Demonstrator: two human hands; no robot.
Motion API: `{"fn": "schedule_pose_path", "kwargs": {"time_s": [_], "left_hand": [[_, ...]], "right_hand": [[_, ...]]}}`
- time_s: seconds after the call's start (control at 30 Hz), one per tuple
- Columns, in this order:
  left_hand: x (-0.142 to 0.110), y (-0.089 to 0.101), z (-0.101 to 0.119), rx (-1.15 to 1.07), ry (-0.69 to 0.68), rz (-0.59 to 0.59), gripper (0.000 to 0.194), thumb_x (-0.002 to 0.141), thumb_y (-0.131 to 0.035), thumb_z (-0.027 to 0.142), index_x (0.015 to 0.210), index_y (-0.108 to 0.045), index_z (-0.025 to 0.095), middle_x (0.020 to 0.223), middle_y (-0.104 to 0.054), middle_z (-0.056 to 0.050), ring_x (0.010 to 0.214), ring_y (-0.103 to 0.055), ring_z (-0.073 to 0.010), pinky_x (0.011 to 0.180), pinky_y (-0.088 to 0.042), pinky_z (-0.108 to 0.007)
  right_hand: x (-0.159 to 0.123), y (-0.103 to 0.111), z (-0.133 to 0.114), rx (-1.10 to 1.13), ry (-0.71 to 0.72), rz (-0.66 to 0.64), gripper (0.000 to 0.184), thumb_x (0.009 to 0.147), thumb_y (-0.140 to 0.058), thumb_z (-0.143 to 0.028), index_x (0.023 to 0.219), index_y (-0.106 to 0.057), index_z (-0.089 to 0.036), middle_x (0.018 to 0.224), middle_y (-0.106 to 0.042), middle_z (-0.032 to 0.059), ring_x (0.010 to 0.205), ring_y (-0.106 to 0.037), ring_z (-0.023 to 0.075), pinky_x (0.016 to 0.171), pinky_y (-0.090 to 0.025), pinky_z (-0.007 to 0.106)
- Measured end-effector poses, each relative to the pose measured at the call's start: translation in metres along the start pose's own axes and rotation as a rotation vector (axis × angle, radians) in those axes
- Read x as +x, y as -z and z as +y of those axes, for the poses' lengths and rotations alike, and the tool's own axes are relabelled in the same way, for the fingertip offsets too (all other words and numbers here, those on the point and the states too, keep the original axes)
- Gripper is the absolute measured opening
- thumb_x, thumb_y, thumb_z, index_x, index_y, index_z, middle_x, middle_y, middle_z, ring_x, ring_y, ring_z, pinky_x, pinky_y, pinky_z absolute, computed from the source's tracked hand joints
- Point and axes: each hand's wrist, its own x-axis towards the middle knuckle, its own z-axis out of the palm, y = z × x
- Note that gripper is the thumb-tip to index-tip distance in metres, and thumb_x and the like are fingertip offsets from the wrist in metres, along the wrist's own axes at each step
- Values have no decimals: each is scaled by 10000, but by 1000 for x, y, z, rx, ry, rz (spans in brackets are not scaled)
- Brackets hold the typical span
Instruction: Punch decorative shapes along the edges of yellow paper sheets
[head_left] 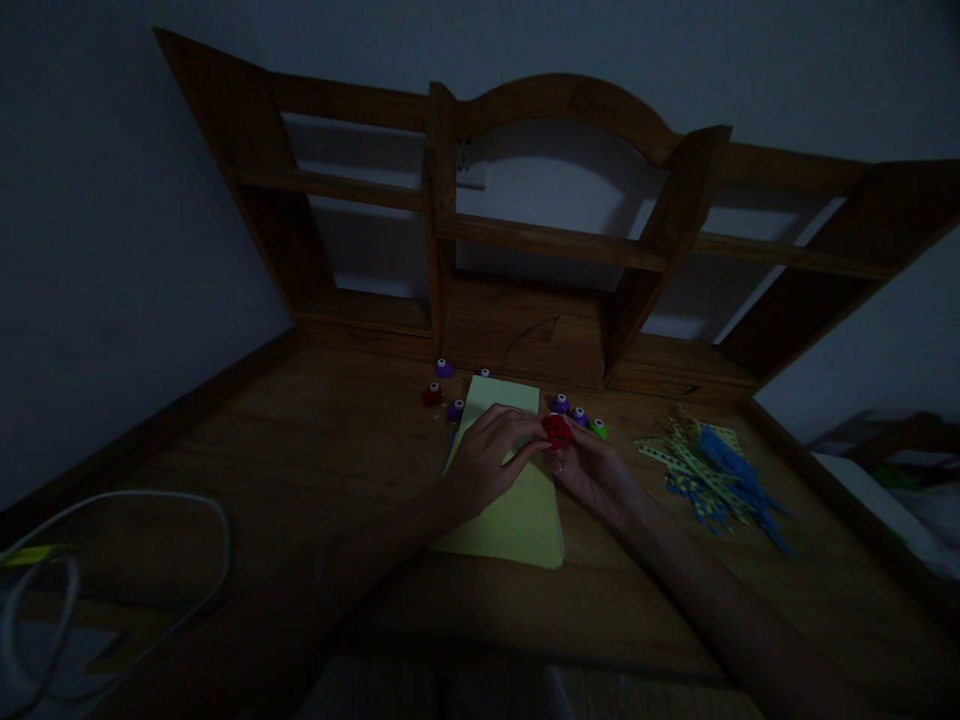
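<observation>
Both my hands meet over a pale yellow sheet of paper [517, 510] lying on a wooden desk [315, 440]. Between them is a small red craft punch [556, 429]. My left hand [491, 455] pinches it from the left, fingers curled. My right hand [592, 470] holds it from the right and below. The punch sits at the paper's right edge. The light is dim, so fine finger detail is hard to see.
More small punches lie behind the paper: purple [444, 367], red [432, 393] and purple [455, 409] on the left, purple [561, 403] and green [598, 428] on the right. Blue and yellow paper strips [709, 465] are heaped at right. A wooden shelf hutch [555, 240] stands behind. A white cable [150, 520] loops at left.
</observation>
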Motion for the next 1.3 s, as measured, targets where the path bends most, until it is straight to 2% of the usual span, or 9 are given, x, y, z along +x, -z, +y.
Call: {"fn": "schedule_pose_path", "kwargs": {"time_s": [0.33, 0.57, 0.8, 1.0, 1.3], "left_hand": [[0, 2, 4, 47, -62, 4, 196, 840, -624, 191, 1023, -560, 220, 914, -676, -24, 892, -612, -166, 802, -508, -332], [0, 2, 5, 70, -81, 5, 196, 840, -620, 172, 1021, -558, 215, 912, -678, -22, 887, -617, -161, 803, -506, -329], [-1, 2, 4, 120, -89, 8, 166, 863, -589, 193, 1023, -559, 222, 915, -683, -24, 887, -633, -169, 806, -504, -347], [-1, 2, 4, 117, -94, 11, 186, 850, -598, 168, 1025, -559, 222, 915, -681, -24, 886, -629, -168, 804, -507, -344], [-1, 3, 4, 123, -101, 2, 196, 846, -599, 156, 1025, -567, 229, 918, -682, -14, 890, -626, -161, 807, -511, -336]], "right_hand": [[-8, -6, -9, -267, 91, -51, 246, 910, -477, -348, 1069, -623, -231, 1110, -629, 73, 884, -604, 178, 713, -512, 310], [-10, -9, -12, -200, 56, -77, 253, 898, -477, -311, 1071, -632, -212, 1093, -613, 84, 931, -580, 180, 713, -497, 291], [-11, -10, -14, -230, 78, -64, 267, 858, -518, -312, 1079, -631, -214, 1080, -613, 91, 947, -576, 205, 708, -498, 314], [-11, -12, -15, -142, 74, -84, 257, 848, -531, -286, 1068, -644, -214, 1066, -611, 87, 924, -571, 192, 692, -485, 297], [-11, -12, -17, -179, 74, -64, 250, 837, -564, -312, 1047, -655, -211, 1062, -626, 91, 924, -580, 199, 707, -494, 305]]}}
